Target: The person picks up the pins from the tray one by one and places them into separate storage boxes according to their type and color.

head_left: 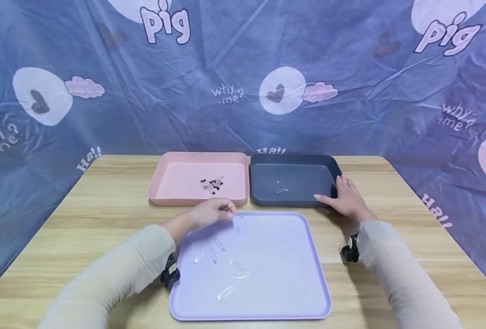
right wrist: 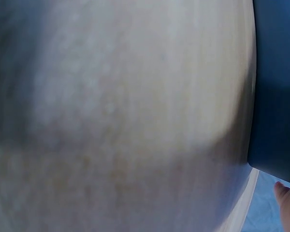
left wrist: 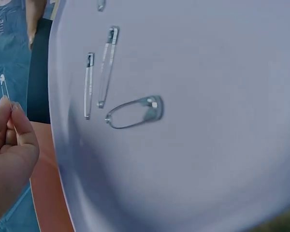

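Over the wood table (head_left: 91, 214) my left hand (head_left: 211, 213) pinches a pin (left wrist: 2, 78) a slip could drop, my right hand (head_left: 347, 198) spread

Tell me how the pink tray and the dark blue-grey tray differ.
The pink tray holds clustered black-ended safety pins; the dark blue-grey tray holds fewer, silver-looking safety pins. The right hand is at the dark blue-grey tray's corner, away from the pink tray. Both are shallow, rectangular and round-cornered.
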